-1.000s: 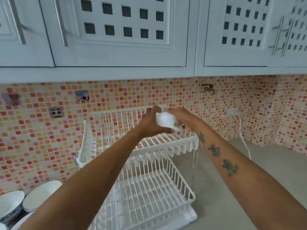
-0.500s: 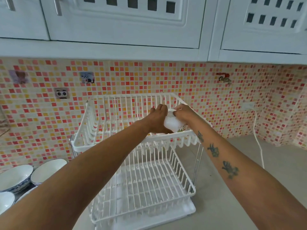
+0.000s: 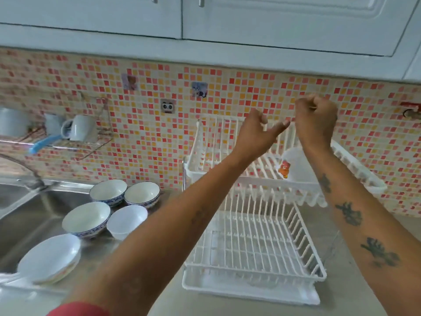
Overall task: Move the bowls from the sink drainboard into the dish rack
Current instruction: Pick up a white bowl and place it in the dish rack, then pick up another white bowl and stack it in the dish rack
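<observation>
A white two-tier dish rack (image 3: 255,267) stands on the counter. A small white bowl with an orange print (image 3: 293,167) lies tilted on its upper tier. My left hand (image 3: 259,133) hovers above that tier, fingers apart and holding nothing. My right hand (image 3: 315,119) is raised above the bowl with its fingers curled shut and nothing in it. On the steel drainboard (image 3: 100,249) to the left sit two blue-rimmed bowls (image 3: 109,192) at the back, a larger blue-patterned bowl (image 3: 86,218), a plain white bowl (image 3: 127,221) and stacked white shallow bowls (image 3: 50,256).
The sink basin (image 3: 25,210) and faucet (image 3: 25,172) are at far left. A wall rack with mugs (image 3: 79,131) and a blue brush (image 3: 43,142) hangs on the mosaic tiles. Cabinets (image 3: 205,17) hang overhead. Grey counter (image 3: 355,290) lies right of the rack.
Both hands let go of the small white bowl, which now rests on the upper tier, and lifted above it. The view swung left and down, showing the sink and bowls.
</observation>
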Available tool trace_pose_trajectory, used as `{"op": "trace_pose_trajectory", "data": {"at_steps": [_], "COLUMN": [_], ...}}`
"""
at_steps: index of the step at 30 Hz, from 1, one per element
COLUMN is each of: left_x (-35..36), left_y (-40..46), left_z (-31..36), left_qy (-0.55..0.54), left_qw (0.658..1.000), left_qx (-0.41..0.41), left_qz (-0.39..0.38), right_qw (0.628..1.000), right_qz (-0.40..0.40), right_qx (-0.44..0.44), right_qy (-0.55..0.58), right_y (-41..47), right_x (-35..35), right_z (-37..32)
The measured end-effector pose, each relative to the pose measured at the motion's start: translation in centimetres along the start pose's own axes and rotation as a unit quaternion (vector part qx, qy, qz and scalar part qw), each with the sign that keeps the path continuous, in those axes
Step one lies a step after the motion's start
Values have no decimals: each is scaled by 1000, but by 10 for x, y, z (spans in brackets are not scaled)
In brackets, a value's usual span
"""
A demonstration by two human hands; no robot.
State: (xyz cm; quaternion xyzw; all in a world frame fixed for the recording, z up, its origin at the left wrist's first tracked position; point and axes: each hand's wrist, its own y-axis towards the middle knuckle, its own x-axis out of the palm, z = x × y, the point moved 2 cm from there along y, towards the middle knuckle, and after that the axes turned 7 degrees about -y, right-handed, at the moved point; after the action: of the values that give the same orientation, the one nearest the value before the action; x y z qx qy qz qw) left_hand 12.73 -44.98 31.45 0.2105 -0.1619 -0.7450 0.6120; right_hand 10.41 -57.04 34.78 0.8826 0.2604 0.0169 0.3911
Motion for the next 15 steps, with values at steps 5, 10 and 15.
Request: {"op": "trace_pose_trajectory", "data": {"at_steps": [5, 10, 15], "left_x": [-103, -227, -339], "left_y": [-18, -44, -81], "left_z": [4, -14, -46], "left_qy": [-124, -145, -97], "left_qw": [982, 961, 938], "left_qx": [-13, -23, -58], "left_qz": [145, 233, 327], "right_qw": [970, 888, 800], "right_qz": [-30, -221, -408], "right_qx": [-11, 6, 131], "right_qy": [239, 403, 421], "right_y": [-38, -119, -205], "right_x": [53, 132, 234], "right_z": [-97, -182, -221]}}
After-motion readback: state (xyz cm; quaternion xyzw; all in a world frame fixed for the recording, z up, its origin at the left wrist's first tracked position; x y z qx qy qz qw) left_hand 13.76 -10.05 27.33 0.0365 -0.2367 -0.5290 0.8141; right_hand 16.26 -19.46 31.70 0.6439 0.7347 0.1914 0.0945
